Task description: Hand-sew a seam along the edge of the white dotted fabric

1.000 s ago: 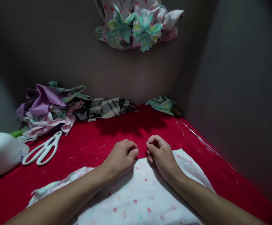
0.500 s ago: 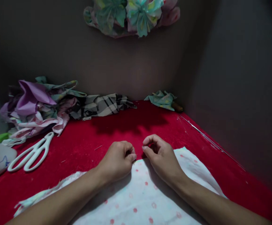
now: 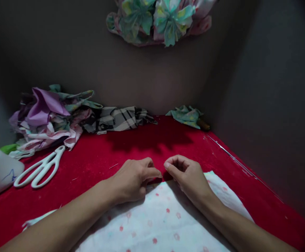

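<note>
Dim grey-brown walls (image 3: pixel 260 105) enclose a red plush surface (image 3: pixel 94 147). At 9 o'clock sits a white ceramic bowl (image 3: pixel 0 171) with a blue scribble but no readable writing; no brand or label shows anywhere. White-handled scissors (image 3: pixel 39 167) lie at 10 o'clock, below a heap of pink and lilac fabric scraps (image 3: pixel 46 119). A plaid cloth (image 3: pixel 121 119) lies at 11, fabric flowers (image 3: pixel 155 21) hang on the wall at 12, and a teal printed scrap (image 3: pixel 186 116) sits at 1. At 6 o'clock spreads a white cotton cloth with pink dots (image 3: pixel 152 224), its top edge between the hands. The left hand (image 3: pixel 133 182) lies with fingers curled and thumb stretched toward that edge; the right hand (image 3: pixel 188 176) curls, fingertips drawn together just above it. Whether either pinches the cloth cannot be told. It looks light, soft and limp, likely best taken along that edge with both hands.
</note>
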`<state>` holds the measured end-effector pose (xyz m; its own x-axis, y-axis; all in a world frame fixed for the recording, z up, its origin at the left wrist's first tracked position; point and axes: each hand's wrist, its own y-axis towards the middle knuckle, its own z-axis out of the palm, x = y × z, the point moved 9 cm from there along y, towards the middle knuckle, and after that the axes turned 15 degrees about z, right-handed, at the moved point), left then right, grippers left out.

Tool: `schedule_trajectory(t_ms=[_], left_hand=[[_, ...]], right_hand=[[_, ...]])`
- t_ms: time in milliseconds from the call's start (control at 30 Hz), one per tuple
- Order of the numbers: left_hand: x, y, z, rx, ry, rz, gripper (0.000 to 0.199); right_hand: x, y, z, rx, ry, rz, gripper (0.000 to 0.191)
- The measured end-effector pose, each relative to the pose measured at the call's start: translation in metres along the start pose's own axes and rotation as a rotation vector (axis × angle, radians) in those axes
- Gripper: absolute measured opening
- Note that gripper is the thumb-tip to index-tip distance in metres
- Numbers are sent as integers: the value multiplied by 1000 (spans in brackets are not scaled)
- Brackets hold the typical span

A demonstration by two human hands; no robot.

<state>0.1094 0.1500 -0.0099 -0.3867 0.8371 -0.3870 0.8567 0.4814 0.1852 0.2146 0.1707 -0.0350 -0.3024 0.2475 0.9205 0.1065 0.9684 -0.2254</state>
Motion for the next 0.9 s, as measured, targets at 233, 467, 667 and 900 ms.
schedule_trajectory(t_ms=[233,467,667,900], left_hand=[[-5,1,4,99,225,89,3],[-8,-2,3,122,284,97,1],[-10,-4,0,158,240,92,3],[-6,-3,-3,94,262,23,11]], right_hand=[[3,-3,2,9,-16,-25,11],[11,-19,19,99,-253,-172,11],[11,-26,32,93,-547,-199,13],[7,-25,33,105,-579,-167,12]])
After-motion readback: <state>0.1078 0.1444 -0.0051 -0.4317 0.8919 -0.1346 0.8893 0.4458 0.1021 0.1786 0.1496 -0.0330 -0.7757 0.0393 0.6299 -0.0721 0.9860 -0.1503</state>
